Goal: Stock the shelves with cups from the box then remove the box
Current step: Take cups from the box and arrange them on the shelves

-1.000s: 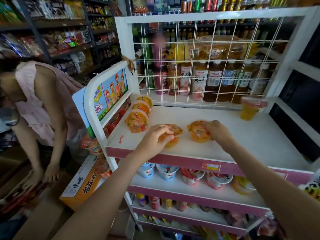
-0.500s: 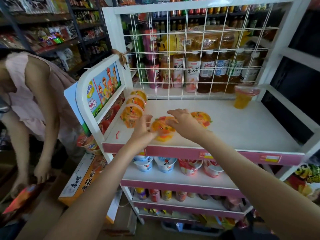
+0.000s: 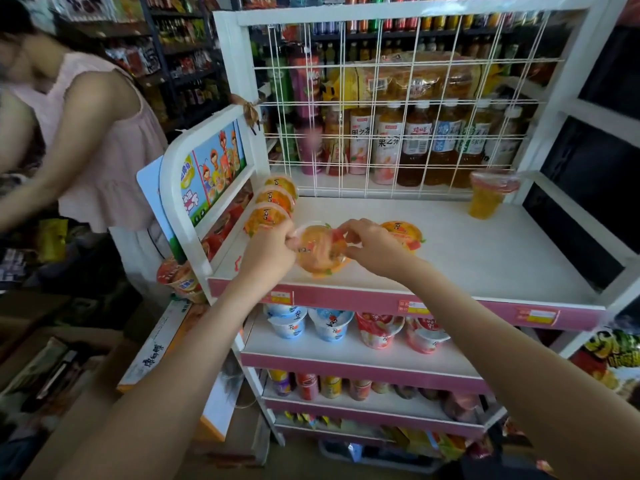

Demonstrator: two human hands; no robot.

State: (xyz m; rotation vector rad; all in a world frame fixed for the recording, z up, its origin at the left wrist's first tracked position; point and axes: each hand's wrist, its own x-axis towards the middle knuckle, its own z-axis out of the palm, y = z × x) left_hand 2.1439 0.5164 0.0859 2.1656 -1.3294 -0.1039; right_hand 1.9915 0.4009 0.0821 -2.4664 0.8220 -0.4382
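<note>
Both hands' fingers (image 3: 290, 238) pinch one orange cup (image 3: 320, 252) by its rim, left hand (image 3: 268, 252) at 9 o'clock, right hand (image 3: 374, 247) at 3, above the front edge of the top shelf (image 3: 485, 258). A second cup (image 3: 405, 233) lies just behind the right hand, a three-cup row (image 3: 273, 209) at 10 o'clock, the box (image 3: 156, 348) at 7 o'clock below.

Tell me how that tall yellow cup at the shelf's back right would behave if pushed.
The tall clear plastic cup of yellow filling narrows toward its base, so it would probably tip rather than slide. Nearly full, it likely feels heavy.
</note>
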